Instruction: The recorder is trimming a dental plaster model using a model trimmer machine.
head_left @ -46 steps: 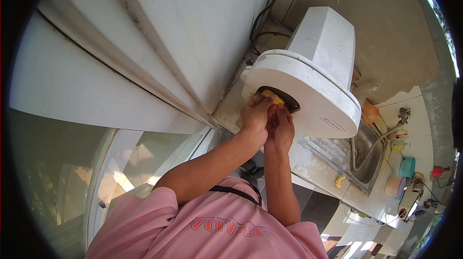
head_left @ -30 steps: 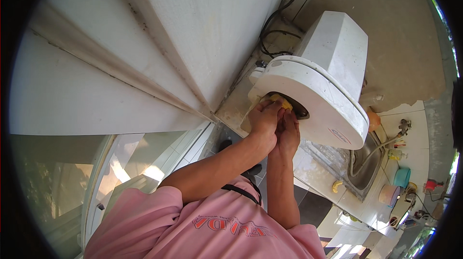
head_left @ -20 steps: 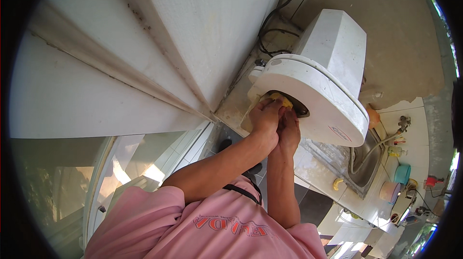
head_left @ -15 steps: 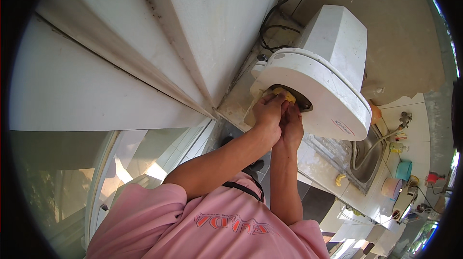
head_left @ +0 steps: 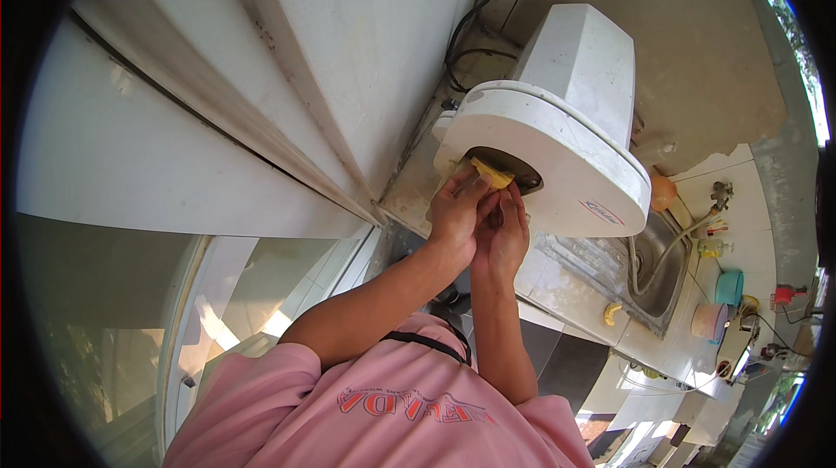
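Note:
A soft-looking yellow piece sits pinched between my two hands, and I cannot make out what it is. My left hand has its fingers closed on the piece's left side. From the right, my right hand presses its fingertips to the lower edge, palm partly turned up. Both hands are together at the dark oval opening in the front of a white rounded machine. A tall, angular white housing rises behind this front. What lies deep in the opening is hidden.
A steel sink with a hose stands right of the machine. On the counter edge lies another yellow piece. A teal bowl and a pink tub are farther right. White panels rise on the left; black cables run behind.
My hands have drawn back slightly from the opening, and more of the yellow piece shows. The whole view has shifted a little, with the machine now farther left.

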The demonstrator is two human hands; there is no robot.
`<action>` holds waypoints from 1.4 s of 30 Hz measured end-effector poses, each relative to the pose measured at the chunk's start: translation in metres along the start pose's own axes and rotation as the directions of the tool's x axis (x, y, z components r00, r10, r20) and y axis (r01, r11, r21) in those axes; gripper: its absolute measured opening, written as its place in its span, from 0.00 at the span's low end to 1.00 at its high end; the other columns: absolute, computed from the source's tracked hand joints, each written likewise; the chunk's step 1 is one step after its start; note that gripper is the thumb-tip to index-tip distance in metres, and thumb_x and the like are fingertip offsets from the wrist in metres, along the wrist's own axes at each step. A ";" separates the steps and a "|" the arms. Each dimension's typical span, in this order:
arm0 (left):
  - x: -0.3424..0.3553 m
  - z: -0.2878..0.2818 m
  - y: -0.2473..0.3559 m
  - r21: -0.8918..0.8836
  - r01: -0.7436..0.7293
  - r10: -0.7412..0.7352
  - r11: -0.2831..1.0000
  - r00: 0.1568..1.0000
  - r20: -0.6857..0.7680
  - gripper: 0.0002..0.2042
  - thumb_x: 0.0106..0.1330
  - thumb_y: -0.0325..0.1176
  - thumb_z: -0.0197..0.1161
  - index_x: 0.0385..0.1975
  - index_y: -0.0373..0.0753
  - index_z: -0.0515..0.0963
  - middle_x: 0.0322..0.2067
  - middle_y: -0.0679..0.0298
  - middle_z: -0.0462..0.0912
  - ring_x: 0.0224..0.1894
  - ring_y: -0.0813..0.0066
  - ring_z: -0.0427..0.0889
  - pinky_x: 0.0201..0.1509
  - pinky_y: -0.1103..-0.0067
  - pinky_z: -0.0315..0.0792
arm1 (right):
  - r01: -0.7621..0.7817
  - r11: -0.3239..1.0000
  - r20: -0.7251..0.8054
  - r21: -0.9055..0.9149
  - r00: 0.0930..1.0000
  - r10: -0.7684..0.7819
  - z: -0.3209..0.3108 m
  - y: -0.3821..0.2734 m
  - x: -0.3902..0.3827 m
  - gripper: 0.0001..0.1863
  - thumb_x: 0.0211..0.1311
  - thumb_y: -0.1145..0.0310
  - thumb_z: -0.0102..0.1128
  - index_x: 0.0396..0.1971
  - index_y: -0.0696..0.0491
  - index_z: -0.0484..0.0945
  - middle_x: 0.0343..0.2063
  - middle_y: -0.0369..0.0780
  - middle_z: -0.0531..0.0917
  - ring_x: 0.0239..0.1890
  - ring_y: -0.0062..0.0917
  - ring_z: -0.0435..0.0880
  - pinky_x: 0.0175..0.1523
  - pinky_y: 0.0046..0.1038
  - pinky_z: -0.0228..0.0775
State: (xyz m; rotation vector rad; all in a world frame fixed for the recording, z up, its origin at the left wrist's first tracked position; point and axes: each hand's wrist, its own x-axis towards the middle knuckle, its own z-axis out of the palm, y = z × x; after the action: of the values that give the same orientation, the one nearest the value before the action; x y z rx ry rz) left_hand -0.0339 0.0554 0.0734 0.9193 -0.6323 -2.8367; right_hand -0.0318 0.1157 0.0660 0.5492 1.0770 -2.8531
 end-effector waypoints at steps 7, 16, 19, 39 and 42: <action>0.015 0.016 0.001 0.062 0.064 -0.051 0.996 0.980 -0.192 0.10 0.58 0.26 0.64 0.38 0.35 0.73 0.32 0.63 0.77 0.35 0.76 0.80 0.39 0.84 0.79 | -0.012 1.000 -0.026 0.023 1.000 0.013 -0.001 0.000 0.006 0.15 0.64 0.77 0.48 0.51 0.64 0.67 0.43 0.45 0.76 0.44 0.26 0.78 0.51 0.24 0.73; 0.021 0.020 0.008 0.117 0.151 -0.122 0.982 0.967 -0.225 0.07 0.59 0.28 0.63 0.35 0.36 0.74 0.30 0.64 0.77 0.33 0.78 0.79 0.38 0.86 0.78 | -0.019 1.000 -0.004 0.004 1.000 0.019 0.004 0.001 0.005 0.18 0.63 0.80 0.45 0.53 0.66 0.64 0.45 0.45 0.75 0.47 0.27 0.77 0.54 0.24 0.71; 0.021 0.021 0.008 0.119 0.163 -0.130 0.979 0.961 -0.245 0.07 0.59 0.28 0.63 0.35 0.36 0.74 0.30 0.64 0.77 0.31 0.79 0.79 0.37 0.86 0.78 | -0.026 1.000 -0.014 -0.006 1.000 0.026 0.004 0.001 0.005 0.17 0.63 0.81 0.44 0.52 0.66 0.65 0.45 0.45 0.75 0.47 0.27 0.77 0.54 0.24 0.71; 0.025 0.028 0.006 0.130 0.151 -0.101 0.980 0.939 -0.329 0.05 0.59 0.28 0.63 0.30 0.37 0.73 0.28 0.65 0.77 0.26 0.81 0.77 0.28 0.87 0.75 | -0.033 0.997 -0.009 -0.064 0.999 0.032 0.007 0.000 0.000 0.15 0.65 0.74 0.45 0.51 0.61 0.68 0.42 0.41 0.78 0.45 0.25 0.77 0.54 0.26 0.68; 0.023 0.027 0.005 0.145 0.136 -0.086 0.980 0.946 -0.312 0.07 0.59 0.28 0.63 0.33 0.37 0.73 0.29 0.64 0.77 0.28 0.80 0.77 0.31 0.86 0.76 | -0.030 1.000 -0.011 0.002 0.999 0.030 0.006 -0.002 -0.001 0.14 0.64 0.80 0.44 0.49 0.64 0.68 0.43 0.43 0.76 0.43 0.22 0.78 0.51 0.22 0.72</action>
State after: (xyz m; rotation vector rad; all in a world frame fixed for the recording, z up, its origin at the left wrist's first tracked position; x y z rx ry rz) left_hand -0.0681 0.0559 0.0828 1.4281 -0.8042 -2.6793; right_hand -0.0331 0.1132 0.0715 0.5772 1.0582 -2.8295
